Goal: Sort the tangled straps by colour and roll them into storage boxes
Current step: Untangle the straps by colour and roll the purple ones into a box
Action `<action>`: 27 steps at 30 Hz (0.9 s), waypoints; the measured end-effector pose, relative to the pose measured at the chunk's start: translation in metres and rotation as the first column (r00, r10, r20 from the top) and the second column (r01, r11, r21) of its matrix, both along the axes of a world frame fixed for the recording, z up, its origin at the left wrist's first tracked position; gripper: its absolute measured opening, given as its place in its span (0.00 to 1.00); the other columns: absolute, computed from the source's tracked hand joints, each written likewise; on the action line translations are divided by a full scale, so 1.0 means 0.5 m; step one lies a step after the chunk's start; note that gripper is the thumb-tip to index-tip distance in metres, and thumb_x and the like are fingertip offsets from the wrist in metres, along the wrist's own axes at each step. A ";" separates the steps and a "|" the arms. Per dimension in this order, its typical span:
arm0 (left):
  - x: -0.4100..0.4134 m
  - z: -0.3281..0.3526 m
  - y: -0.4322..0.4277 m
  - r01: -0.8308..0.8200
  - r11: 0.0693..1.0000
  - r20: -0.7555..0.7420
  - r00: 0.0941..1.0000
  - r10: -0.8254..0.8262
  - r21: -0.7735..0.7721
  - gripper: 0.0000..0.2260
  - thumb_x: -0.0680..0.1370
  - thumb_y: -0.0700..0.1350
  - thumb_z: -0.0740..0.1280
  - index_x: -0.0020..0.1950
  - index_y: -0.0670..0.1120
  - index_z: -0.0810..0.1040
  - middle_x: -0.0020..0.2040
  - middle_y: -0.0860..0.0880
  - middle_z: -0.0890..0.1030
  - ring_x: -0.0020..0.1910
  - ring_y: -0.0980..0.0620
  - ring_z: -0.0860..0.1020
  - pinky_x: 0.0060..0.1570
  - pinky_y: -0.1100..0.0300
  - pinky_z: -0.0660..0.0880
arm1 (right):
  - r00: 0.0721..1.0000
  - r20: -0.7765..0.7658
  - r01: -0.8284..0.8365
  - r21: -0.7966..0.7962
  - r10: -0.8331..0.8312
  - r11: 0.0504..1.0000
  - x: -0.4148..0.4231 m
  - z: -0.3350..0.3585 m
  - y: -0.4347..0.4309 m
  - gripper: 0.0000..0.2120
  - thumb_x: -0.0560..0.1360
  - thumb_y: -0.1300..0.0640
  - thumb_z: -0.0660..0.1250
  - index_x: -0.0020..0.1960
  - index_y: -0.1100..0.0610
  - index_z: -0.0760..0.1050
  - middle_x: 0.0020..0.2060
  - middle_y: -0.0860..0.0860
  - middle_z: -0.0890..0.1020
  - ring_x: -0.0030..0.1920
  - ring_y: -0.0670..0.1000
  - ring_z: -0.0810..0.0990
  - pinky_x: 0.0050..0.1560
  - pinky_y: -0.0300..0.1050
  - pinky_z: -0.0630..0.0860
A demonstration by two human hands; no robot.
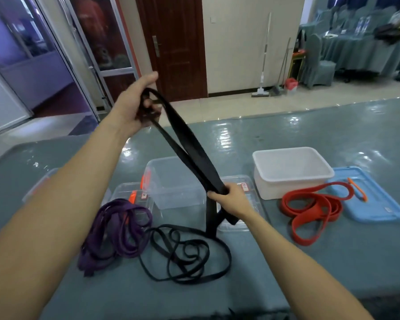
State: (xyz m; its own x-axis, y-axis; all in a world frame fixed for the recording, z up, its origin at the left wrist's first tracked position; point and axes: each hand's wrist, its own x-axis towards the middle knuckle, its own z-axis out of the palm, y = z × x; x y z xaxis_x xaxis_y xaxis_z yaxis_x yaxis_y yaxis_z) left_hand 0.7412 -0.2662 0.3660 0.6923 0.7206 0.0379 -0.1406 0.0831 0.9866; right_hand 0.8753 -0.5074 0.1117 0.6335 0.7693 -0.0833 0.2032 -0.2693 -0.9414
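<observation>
Brown door, white mop against the wall, covered chairs beyond.

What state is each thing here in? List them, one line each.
Wide black strap: held taut in the air, tail hanging to the table.
Left grip: raised, holds its top end.
Right grip: holds it lower down.
Thin black strap: loose tangle on table.
Purple straps: heaped, unrolled.
Red strap: loose, unrolled.
Clear box: open, empty.
White box: open, empty.
Blue lid: off, flat.
</observation>
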 end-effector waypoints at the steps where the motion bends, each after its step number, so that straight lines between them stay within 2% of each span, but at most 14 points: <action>1: -0.040 -0.038 0.039 -0.046 0.998 -0.084 0.995 0.049 0.030 0.13 0.71 0.56 0.81 0.39 0.50 0.82 0.32 0.52 0.74 0.31 0.53 0.74 0.37 0.57 0.78 | 0.999 0.039 -0.021 -0.022 0.022 1.000 0.011 0.002 -0.012 0.05 0.76 0.53 0.77 0.46 0.54 0.84 0.36 0.47 0.83 0.38 0.50 0.81 0.44 0.51 0.81; 3: -0.124 -0.132 0.111 -0.002 0.991 -0.420 0.906 0.059 0.135 0.12 0.71 0.57 0.78 0.41 0.50 0.83 0.35 0.51 0.81 0.40 0.48 0.80 0.52 0.51 0.80 | 0.996 0.009 -0.083 -0.016 0.083 0.996 0.030 0.026 -0.032 0.04 0.77 0.56 0.74 0.50 0.57 0.83 0.41 0.52 0.89 0.41 0.57 0.88 0.47 0.53 0.84; 5: -0.192 -0.233 0.146 0.280 0.937 -0.834 0.552 0.020 0.208 0.15 0.73 0.61 0.74 0.48 0.50 0.84 0.45 0.49 0.85 0.50 0.45 0.80 0.59 0.49 0.75 | 0.989 -0.014 -0.144 -0.032 0.144 0.989 0.040 0.064 -0.041 0.02 0.76 0.58 0.71 0.47 0.56 0.82 0.39 0.57 0.89 0.38 0.60 0.89 0.39 0.51 0.85; 6: -0.212 -0.278 0.141 0.443 0.879 -0.938 0.346 0.014 0.177 0.20 0.71 0.62 0.75 0.55 0.50 0.85 0.53 0.49 0.85 0.55 0.45 0.80 0.61 0.50 0.74 | 0.983 0.040 -0.176 -0.074 0.179 0.982 0.044 0.083 -0.039 0.01 0.74 0.57 0.70 0.44 0.54 0.81 0.36 0.57 0.88 0.35 0.58 0.88 0.35 0.47 0.83; 7: -0.219 -0.317 0.121 0.569 0.813 -0.976 0.217 -0.006 0.121 0.30 0.67 0.63 0.77 0.65 0.50 0.84 0.61 0.49 0.83 0.60 0.47 0.79 0.65 0.52 0.73 | 0.968 0.095 -0.218 -0.126 0.231 0.968 0.046 0.102 -0.032 0.02 0.72 0.56 0.70 0.42 0.53 0.80 0.34 0.57 0.87 0.32 0.55 0.86 0.33 0.45 0.81; 8: -0.212 -0.351 0.089 0.629 0.773 -0.980 0.193 -0.054 0.081 0.42 0.62 0.64 0.80 0.75 0.50 0.78 0.68 0.50 0.80 0.67 0.49 0.78 0.71 0.53 0.73 | 0.942 0.159 -0.263 -0.196 0.295 0.945 0.043 0.122 -0.021 0.03 0.71 0.54 0.70 0.40 0.53 0.79 0.33 0.55 0.87 0.30 0.52 0.84 0.33 0.44 0.80; 9: -0.194 -0.376 0.047 0.648 0.759 -0.959 0.250 -0.134 0.063 0.52 0.60 0.65 0.82 0.81 0.52 0.71 0.74 0.52 0.75 0.73 0.52 0.74 0.77 0.52 0.70 | 0.908 0.206 -0.307 -0.262 0.364 0.915 0.035 0.140 -0.006 0.04 0.70 0.53 0.71 0.40 0.54 0.79 0.32 0.54 0.86 0.30 0.51 0.84 0.33 0.45 0.80; 11: -0.134 -0.413 -0.044 0.664 0.742 -0.837 0.457 -0.302 0.095 0.59 0.59 0.67 0.86 0.85 0.58 0.63 0.80 0.60 0.69 0.80 0.60 0.67 0.82 0.53 0.64 | 0.827 0.289 -0.358 -0.390 0.482 0.848 0.011 0.168 0.026 0.08 0.71 0.51 0.73 0.44 0.56 0.81 0.34 0.53 0.86 0.33 0.51 0.83 0.37 0.48 0.81; 14: -0.047 -0.447 -0.142 0.664 0.725 -0.648 0.637 -0.418 0.185 0.42 0.64 0.54 0.87 0.76 0.59 0.75 0.72 0.61 0.80 0.74 0.62 0.75 0.74 0.60 0.70 | 0.724 0.332 -0.386 -0.531 0.605 0.754 -0.010 0.197 0.049 0.10 0.71 0.52 0.77 0.51 0.53 0.83 0.40 0.50 0.87 0.40 0.52 0.85 0.41 0.47 0.80; 16: -0.016 -0.446 -0.176 0.606 0.772 -0.564 0.712 -0.418 0.192 0.26 0.67 0.47 0.81 0.65 0.54 0.82 0.61 0.54 0.87 0.63 0.54 0.82 0.67 0.57 0.78 | 0.743 0.256 -0.423 -0.536 0.618 0.730 0.004 0.216 0.035 0.14 0.70 0.54 0.80 0.54 0.50 0.83 0.42 0.47 0.88 0.43 0.50 0.87 0.44 0.45 0.83; 18: 0.006 -0.440 -0.191 0.574 0.803 -0.499 0.749 -0.436 0.161 0.19 0.70 0.45 0.74 0.61 0.49 0.84 0.56 0.49 0.87 0.57 0.52 0.82 0.64 0.53 0.77 | 0.789 0.196 -0.435 -0.492 0.583 0.754 0.035 0.233 0.006 0.15 0.68 0.55 0.81 0.53 0.46 0.82 0.39 0.43 0.88 0.39 0.46 0.87 0.40 0.41 0.82; 20: 0.027 -0.434 -0.200 0.607 0.779 -0.468 0.739 -0.484 0.154 0.20 0.70 0.43 0.73 0.62 0.47 0.84 0.54 0.46 0.87 0.55 0.51 0.81 0.60 0.54 0.76 | 0.845 0.175 -0.396 -0.429 0.505 0.812 0.071 0.236 -0.030 0.17 0.69 0.59 0.80 0.53 0.48 0.79 0.38 0.45 0.87 0.37 0.48 0.87 0.39 0.44 0.82; 23: 0.062 -0.436 -0.210 0.737 0.668 -0.471 0.628 -0.620 0.103 0.24 0.71 0.44 0.80 0.65 0.56 0.82 0.46 0.47 0.85 0.46 0.51 0.83 0.49 0.57 0.80 | 0.926 0.112 -0.303 -0.347 0.360 0.888 0.115 0.213 -0.087 0.19 0.72 0.66 0.79 0.57 0.57 0.75 0.47 0.58 0.88 0.39 0.56 0.86 0.47 0.58 0.85; 27: 0.087 -0.456 -0.167 0.887 0.457 -0.862 0.283 -0.421 0.068 0.21 0.64 0.57 0.82 0.51 0.48 0.83 0.41 0.51 0.88 0.37 0.54 0.85 0.45 0.59 0.79 | 0.947 0.070 -0.272 -0.347 0.314 0.898 0.174 0.159 -0.142 0.15 0.73 0.67 0.77 0.56 0.56 0.79 0.43 0.57 0.88 0.35 0.51 0.81 0.44 0.53 0.79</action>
State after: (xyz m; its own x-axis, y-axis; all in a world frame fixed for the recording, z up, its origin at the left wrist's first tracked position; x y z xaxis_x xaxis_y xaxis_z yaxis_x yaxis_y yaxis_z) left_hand 0.7849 -0.3495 0.1381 0.8489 0.0085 -0.5285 0.3944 -0.6758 0.6227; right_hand 0.9622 -0.5782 0.1914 0.4052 0.8633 -0.3009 0.4271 -0.4698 -0.7726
